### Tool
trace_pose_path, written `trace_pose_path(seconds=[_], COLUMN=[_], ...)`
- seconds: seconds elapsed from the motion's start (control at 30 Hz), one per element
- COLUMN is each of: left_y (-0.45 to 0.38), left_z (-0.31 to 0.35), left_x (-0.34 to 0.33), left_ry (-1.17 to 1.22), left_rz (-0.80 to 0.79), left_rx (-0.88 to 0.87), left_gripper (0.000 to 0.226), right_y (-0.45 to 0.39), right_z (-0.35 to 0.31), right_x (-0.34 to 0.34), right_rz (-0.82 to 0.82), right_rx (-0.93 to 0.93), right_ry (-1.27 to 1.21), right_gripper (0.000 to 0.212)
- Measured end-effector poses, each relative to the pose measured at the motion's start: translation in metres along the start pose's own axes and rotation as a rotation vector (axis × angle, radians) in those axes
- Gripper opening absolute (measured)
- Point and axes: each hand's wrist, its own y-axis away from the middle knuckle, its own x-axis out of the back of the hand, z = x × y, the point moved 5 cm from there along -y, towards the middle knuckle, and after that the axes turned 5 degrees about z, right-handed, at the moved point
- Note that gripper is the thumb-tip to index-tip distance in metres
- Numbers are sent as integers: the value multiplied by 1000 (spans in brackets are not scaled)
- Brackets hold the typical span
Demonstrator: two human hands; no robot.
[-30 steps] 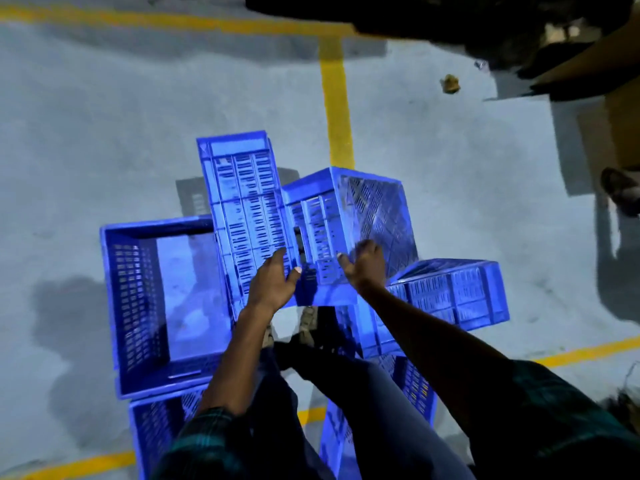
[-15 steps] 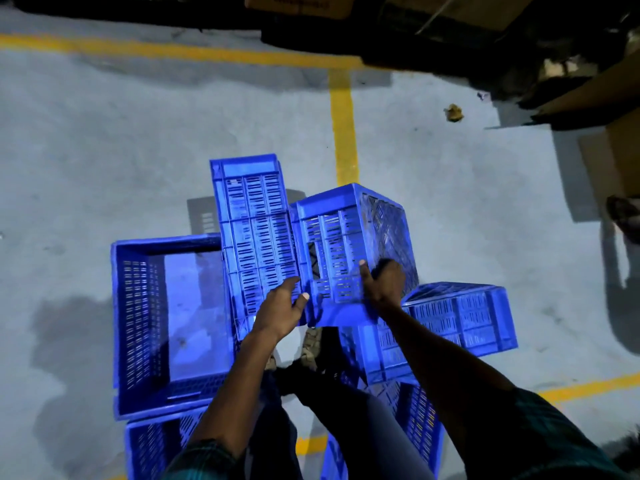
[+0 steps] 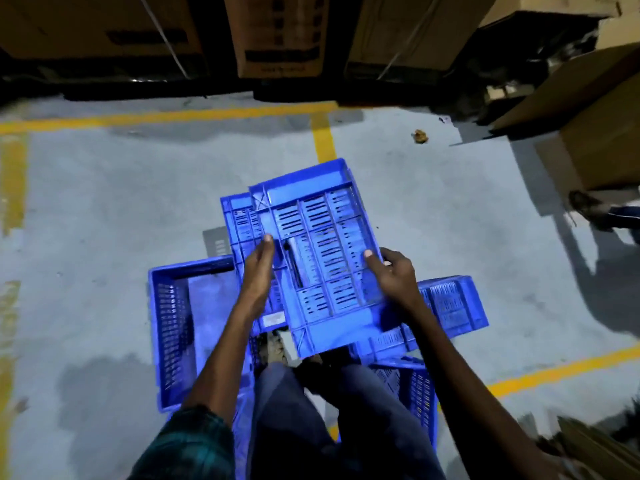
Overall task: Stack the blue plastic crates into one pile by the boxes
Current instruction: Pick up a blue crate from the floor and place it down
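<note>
Grey concrete floor (image 3: 104, 220) with yellow lines runs up to cardboard boxes (image 3: 277, 32). From left: an open crate (image 3: 173, 323), apparently empty; left hand (image 3: 258, 268) and right hand (image 3: 391, 275) gripping the lifted crate (image 3: 322, 258) by its sides, well short of the boxes. Crates crowding the feet could trip the person.
</note>
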Motion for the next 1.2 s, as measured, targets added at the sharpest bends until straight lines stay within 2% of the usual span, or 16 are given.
trace_pose_path(seconds=[0.1,0.17,0.23,0.3,0.4,0.57,0.7,0.83,0.97,1.2], left_y=[21,37,52,64,78,99,111,123,135,143], left_z=[19,32,49,66,85,101,120,137,155,176], left_x=[27,37,41,42,49,60,73,95,106,111], left_ry=[102,265,432,516,554,734,783,778,758,734], left_rz=[78,59,25,40,181,296,408,463,453,492], left_rx=[61,76,52,38,56,31,3,-81,-154,-206], left_gripper=[60,59,66,68,56,48,39,43,45,45], right_y=[42,59,66,67,66,75,88,125,158,163], right_z=[-41,-67,-94,-110,-131,-176,-206,-240,-272,-296], right_x=[5,13,26,39,52,51,31,1,-27,-56], right_rz=[8,-1,-30,-72,-119,-208,-203,-110,-134,-319], right_rx=[42,77,140,168,189,244,359,532,715,758], right_ry=[16,39,133,238,327,363,539,547,570,603], right_gripper=[6,14,11,25,45,28,49,66,64,66])
